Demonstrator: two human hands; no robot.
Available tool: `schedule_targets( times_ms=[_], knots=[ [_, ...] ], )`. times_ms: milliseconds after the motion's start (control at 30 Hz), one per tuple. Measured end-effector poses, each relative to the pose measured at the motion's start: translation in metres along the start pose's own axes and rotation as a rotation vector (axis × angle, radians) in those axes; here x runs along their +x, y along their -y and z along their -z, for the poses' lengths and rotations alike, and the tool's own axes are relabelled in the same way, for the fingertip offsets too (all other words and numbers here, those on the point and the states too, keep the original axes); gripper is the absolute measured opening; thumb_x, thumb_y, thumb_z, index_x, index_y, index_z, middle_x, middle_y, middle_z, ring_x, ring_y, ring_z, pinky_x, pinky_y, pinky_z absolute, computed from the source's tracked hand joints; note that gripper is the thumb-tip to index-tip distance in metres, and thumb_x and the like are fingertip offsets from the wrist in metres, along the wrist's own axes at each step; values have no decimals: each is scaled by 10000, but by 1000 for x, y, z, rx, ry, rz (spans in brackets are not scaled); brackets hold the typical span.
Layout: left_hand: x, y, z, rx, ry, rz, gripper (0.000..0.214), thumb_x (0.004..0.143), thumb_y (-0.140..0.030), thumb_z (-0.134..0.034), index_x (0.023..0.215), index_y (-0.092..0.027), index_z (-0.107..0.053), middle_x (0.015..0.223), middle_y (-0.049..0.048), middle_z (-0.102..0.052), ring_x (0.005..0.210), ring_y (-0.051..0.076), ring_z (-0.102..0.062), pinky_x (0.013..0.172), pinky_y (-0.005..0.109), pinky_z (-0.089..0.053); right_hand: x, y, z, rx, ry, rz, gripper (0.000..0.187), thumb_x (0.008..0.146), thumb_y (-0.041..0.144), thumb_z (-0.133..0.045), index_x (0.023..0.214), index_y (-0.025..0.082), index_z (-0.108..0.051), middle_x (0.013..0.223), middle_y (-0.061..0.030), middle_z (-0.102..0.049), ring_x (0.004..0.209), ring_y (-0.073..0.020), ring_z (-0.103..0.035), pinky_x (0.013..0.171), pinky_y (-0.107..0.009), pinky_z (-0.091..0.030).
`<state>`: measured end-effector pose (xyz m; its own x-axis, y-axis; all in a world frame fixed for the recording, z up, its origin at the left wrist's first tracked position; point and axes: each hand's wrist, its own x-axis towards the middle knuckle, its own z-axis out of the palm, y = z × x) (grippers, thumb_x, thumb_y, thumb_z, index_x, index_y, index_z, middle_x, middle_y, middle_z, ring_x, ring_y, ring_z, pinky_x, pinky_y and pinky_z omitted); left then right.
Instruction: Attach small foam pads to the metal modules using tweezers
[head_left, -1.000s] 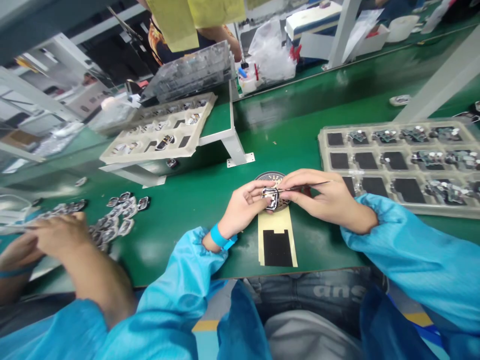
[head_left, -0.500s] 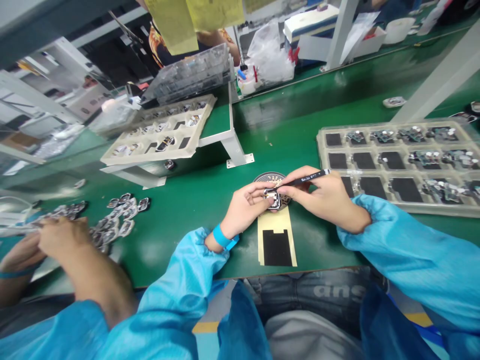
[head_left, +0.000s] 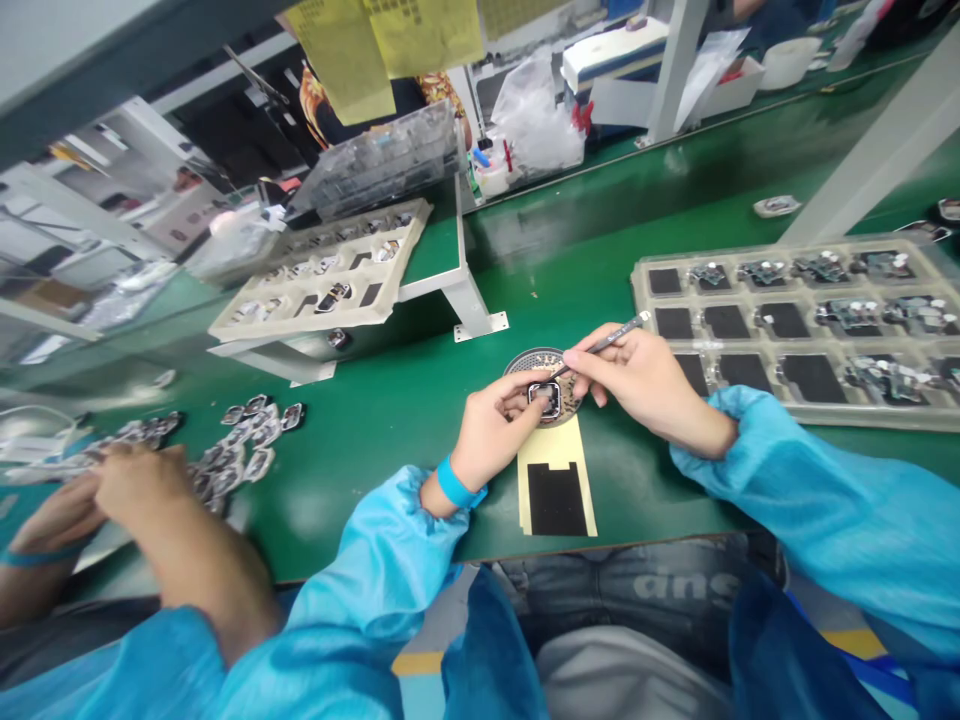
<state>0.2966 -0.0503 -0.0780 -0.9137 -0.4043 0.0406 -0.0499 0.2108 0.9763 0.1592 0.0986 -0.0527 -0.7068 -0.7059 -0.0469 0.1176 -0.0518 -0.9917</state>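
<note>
Between its thumb and fingers, my left hand (head_left: 497, 419) grips a small watch case (head_left: 553, 400), a squarish dark frame with a pale rim and an open inside. My right hand (head_left: 642, 376) pinches slim dark tweezers (head_left: 611, 337), which slant down to the left with their tip at the case's upper edge. Under both hands lies a round metal dish (head_left: 525, 362) scattered with tiny parts. Just below the dish is a pale yellow sheet (head_left: 568, 440) bearing a black adhesive piece (head_left: 556, 500).
On the right stands a clear compartment tray (head_left: 643, 290) with black pads and small circuit boards. Another tray (head_left: 300, 322) rests on a raised shelf at left. Several watch cases (head_left: 238, 440) lie piled near a co-worker's hands (head_left: 127, 490). A white post (head_left: 862, 150) rises at right.
The tweezers have turned to a different angle, and my right hand has shifted slightly left and up. The inside of the watch case now looks darker. My left hand still holds it.
</note>
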Motion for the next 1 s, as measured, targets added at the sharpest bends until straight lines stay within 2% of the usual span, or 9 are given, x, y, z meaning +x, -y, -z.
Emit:
schedule_targets(
  times_ms=[200, 333, 467, 533, 600, 700, 800, 900, 1000],
  knots=[
    [-2, 0, 3, 249, -51, -182, 285, 919, -283, -681, 1182, -193, -747, 951, 56, -756, 678, 107, -620, 613, 211, -501, 5, -8, 1, 182, 14, -184, 469, 673, 466, -912, 876, 109, -685, 680, -55, -704, 499, -81, -588, 410, -153, -445],
    [-1, 1, 5, 295, -68, -215, 291, 921, -292, -684, 1187, -200, -754, 981, 60, -759, 713, 128, -646, 643, 223, -519, 6, -5, -1, 226, 43, -251, 488, 667, 482, -915, 871, 111, -673, 800, -89, -739, 573, -93, -643, 426, -149, -468],
    [2, -2, 7, 98, -49, -77, 368, 912, -400, -710, 1205, -182, -756, 1054, 88, -759, 752, 158, -684, 661, 241, -555, 6, 5, 4, 291, 84, -187, 501, 774, 595, -806, 839, 146, -595, 832, -95, -738, 641, -130, -685, 524, -213, -547],
    [5, -5, 9, 61, -49, -30, 402, 909, -441, -711, 1205, -174, -764, 945, 78, -758, 639, 129, -629, 582, 226, -523, 4, 14, 11, 320, 89, -105, 505, 821, 631, -742, 805, 164, -549, 858, -83, -732, 695, -142, -694, 615, -257, -581],
    [8, -7, 13, 97, -50, -14, 403, 918, -460, -700, 1191, -174, -777, 731, 39, -703, 533, 97, -535, 519, 207, -464, -2, 28, 23, 278, -1, -7, 496, 849, 650, -696, 808, 183, -533, 791, -31, -690, 632, -116, -634, 596, -259, -545],
    [11, -5, 19, 75, -26, 18, 406, 945, -482, -659, 1169, -168, -785, 591, 5, -600, 490, 79, -477, 490, 194, -416, -10, 50, 60, -101, -328, 164, 462, 884, 657, -635, 850, 197, -610, 666, 8, -584, 533, -95, -488, 505, -244, -407],
    [14, -1, 21, -142, 21, 83, 428, 915, -459, -701, 1202, -146, -744, 802, 52, -693, 567, 97, -577, 520, 203, -484, -8, 62, 116, -792, -634, 290, 360, 891, 532, -657, 860, 178, -720, 727, -48, -645, 686, -164, -588, 641, -284, -446],
    [16, -1, 18, -326, 89, 99, 597, 776, -337, -846, 1307, -161, -637, 1123, 113, -717, 772, 155, -703, 656, 251, -608, 9, 59, 171, -1223, -636, 50, 267, 863, 417, -673, 968, 198, -784, 846, -86, -726, 811, -233, -660, 758, -320, -473],
    [16, -4, 16, -321, 135, 115, 662, 709, -289, -892, 1298, -158, -620, 1172, 125, -712, 854, 185, -735, 767, 308, -654, 29, 48, 202, -1423, -583, -173, 343, 844, 450, -699, 1045, 187, -787, 979, -148, -747, 931, -293, -684, 808, -353, -488]
  ],
)
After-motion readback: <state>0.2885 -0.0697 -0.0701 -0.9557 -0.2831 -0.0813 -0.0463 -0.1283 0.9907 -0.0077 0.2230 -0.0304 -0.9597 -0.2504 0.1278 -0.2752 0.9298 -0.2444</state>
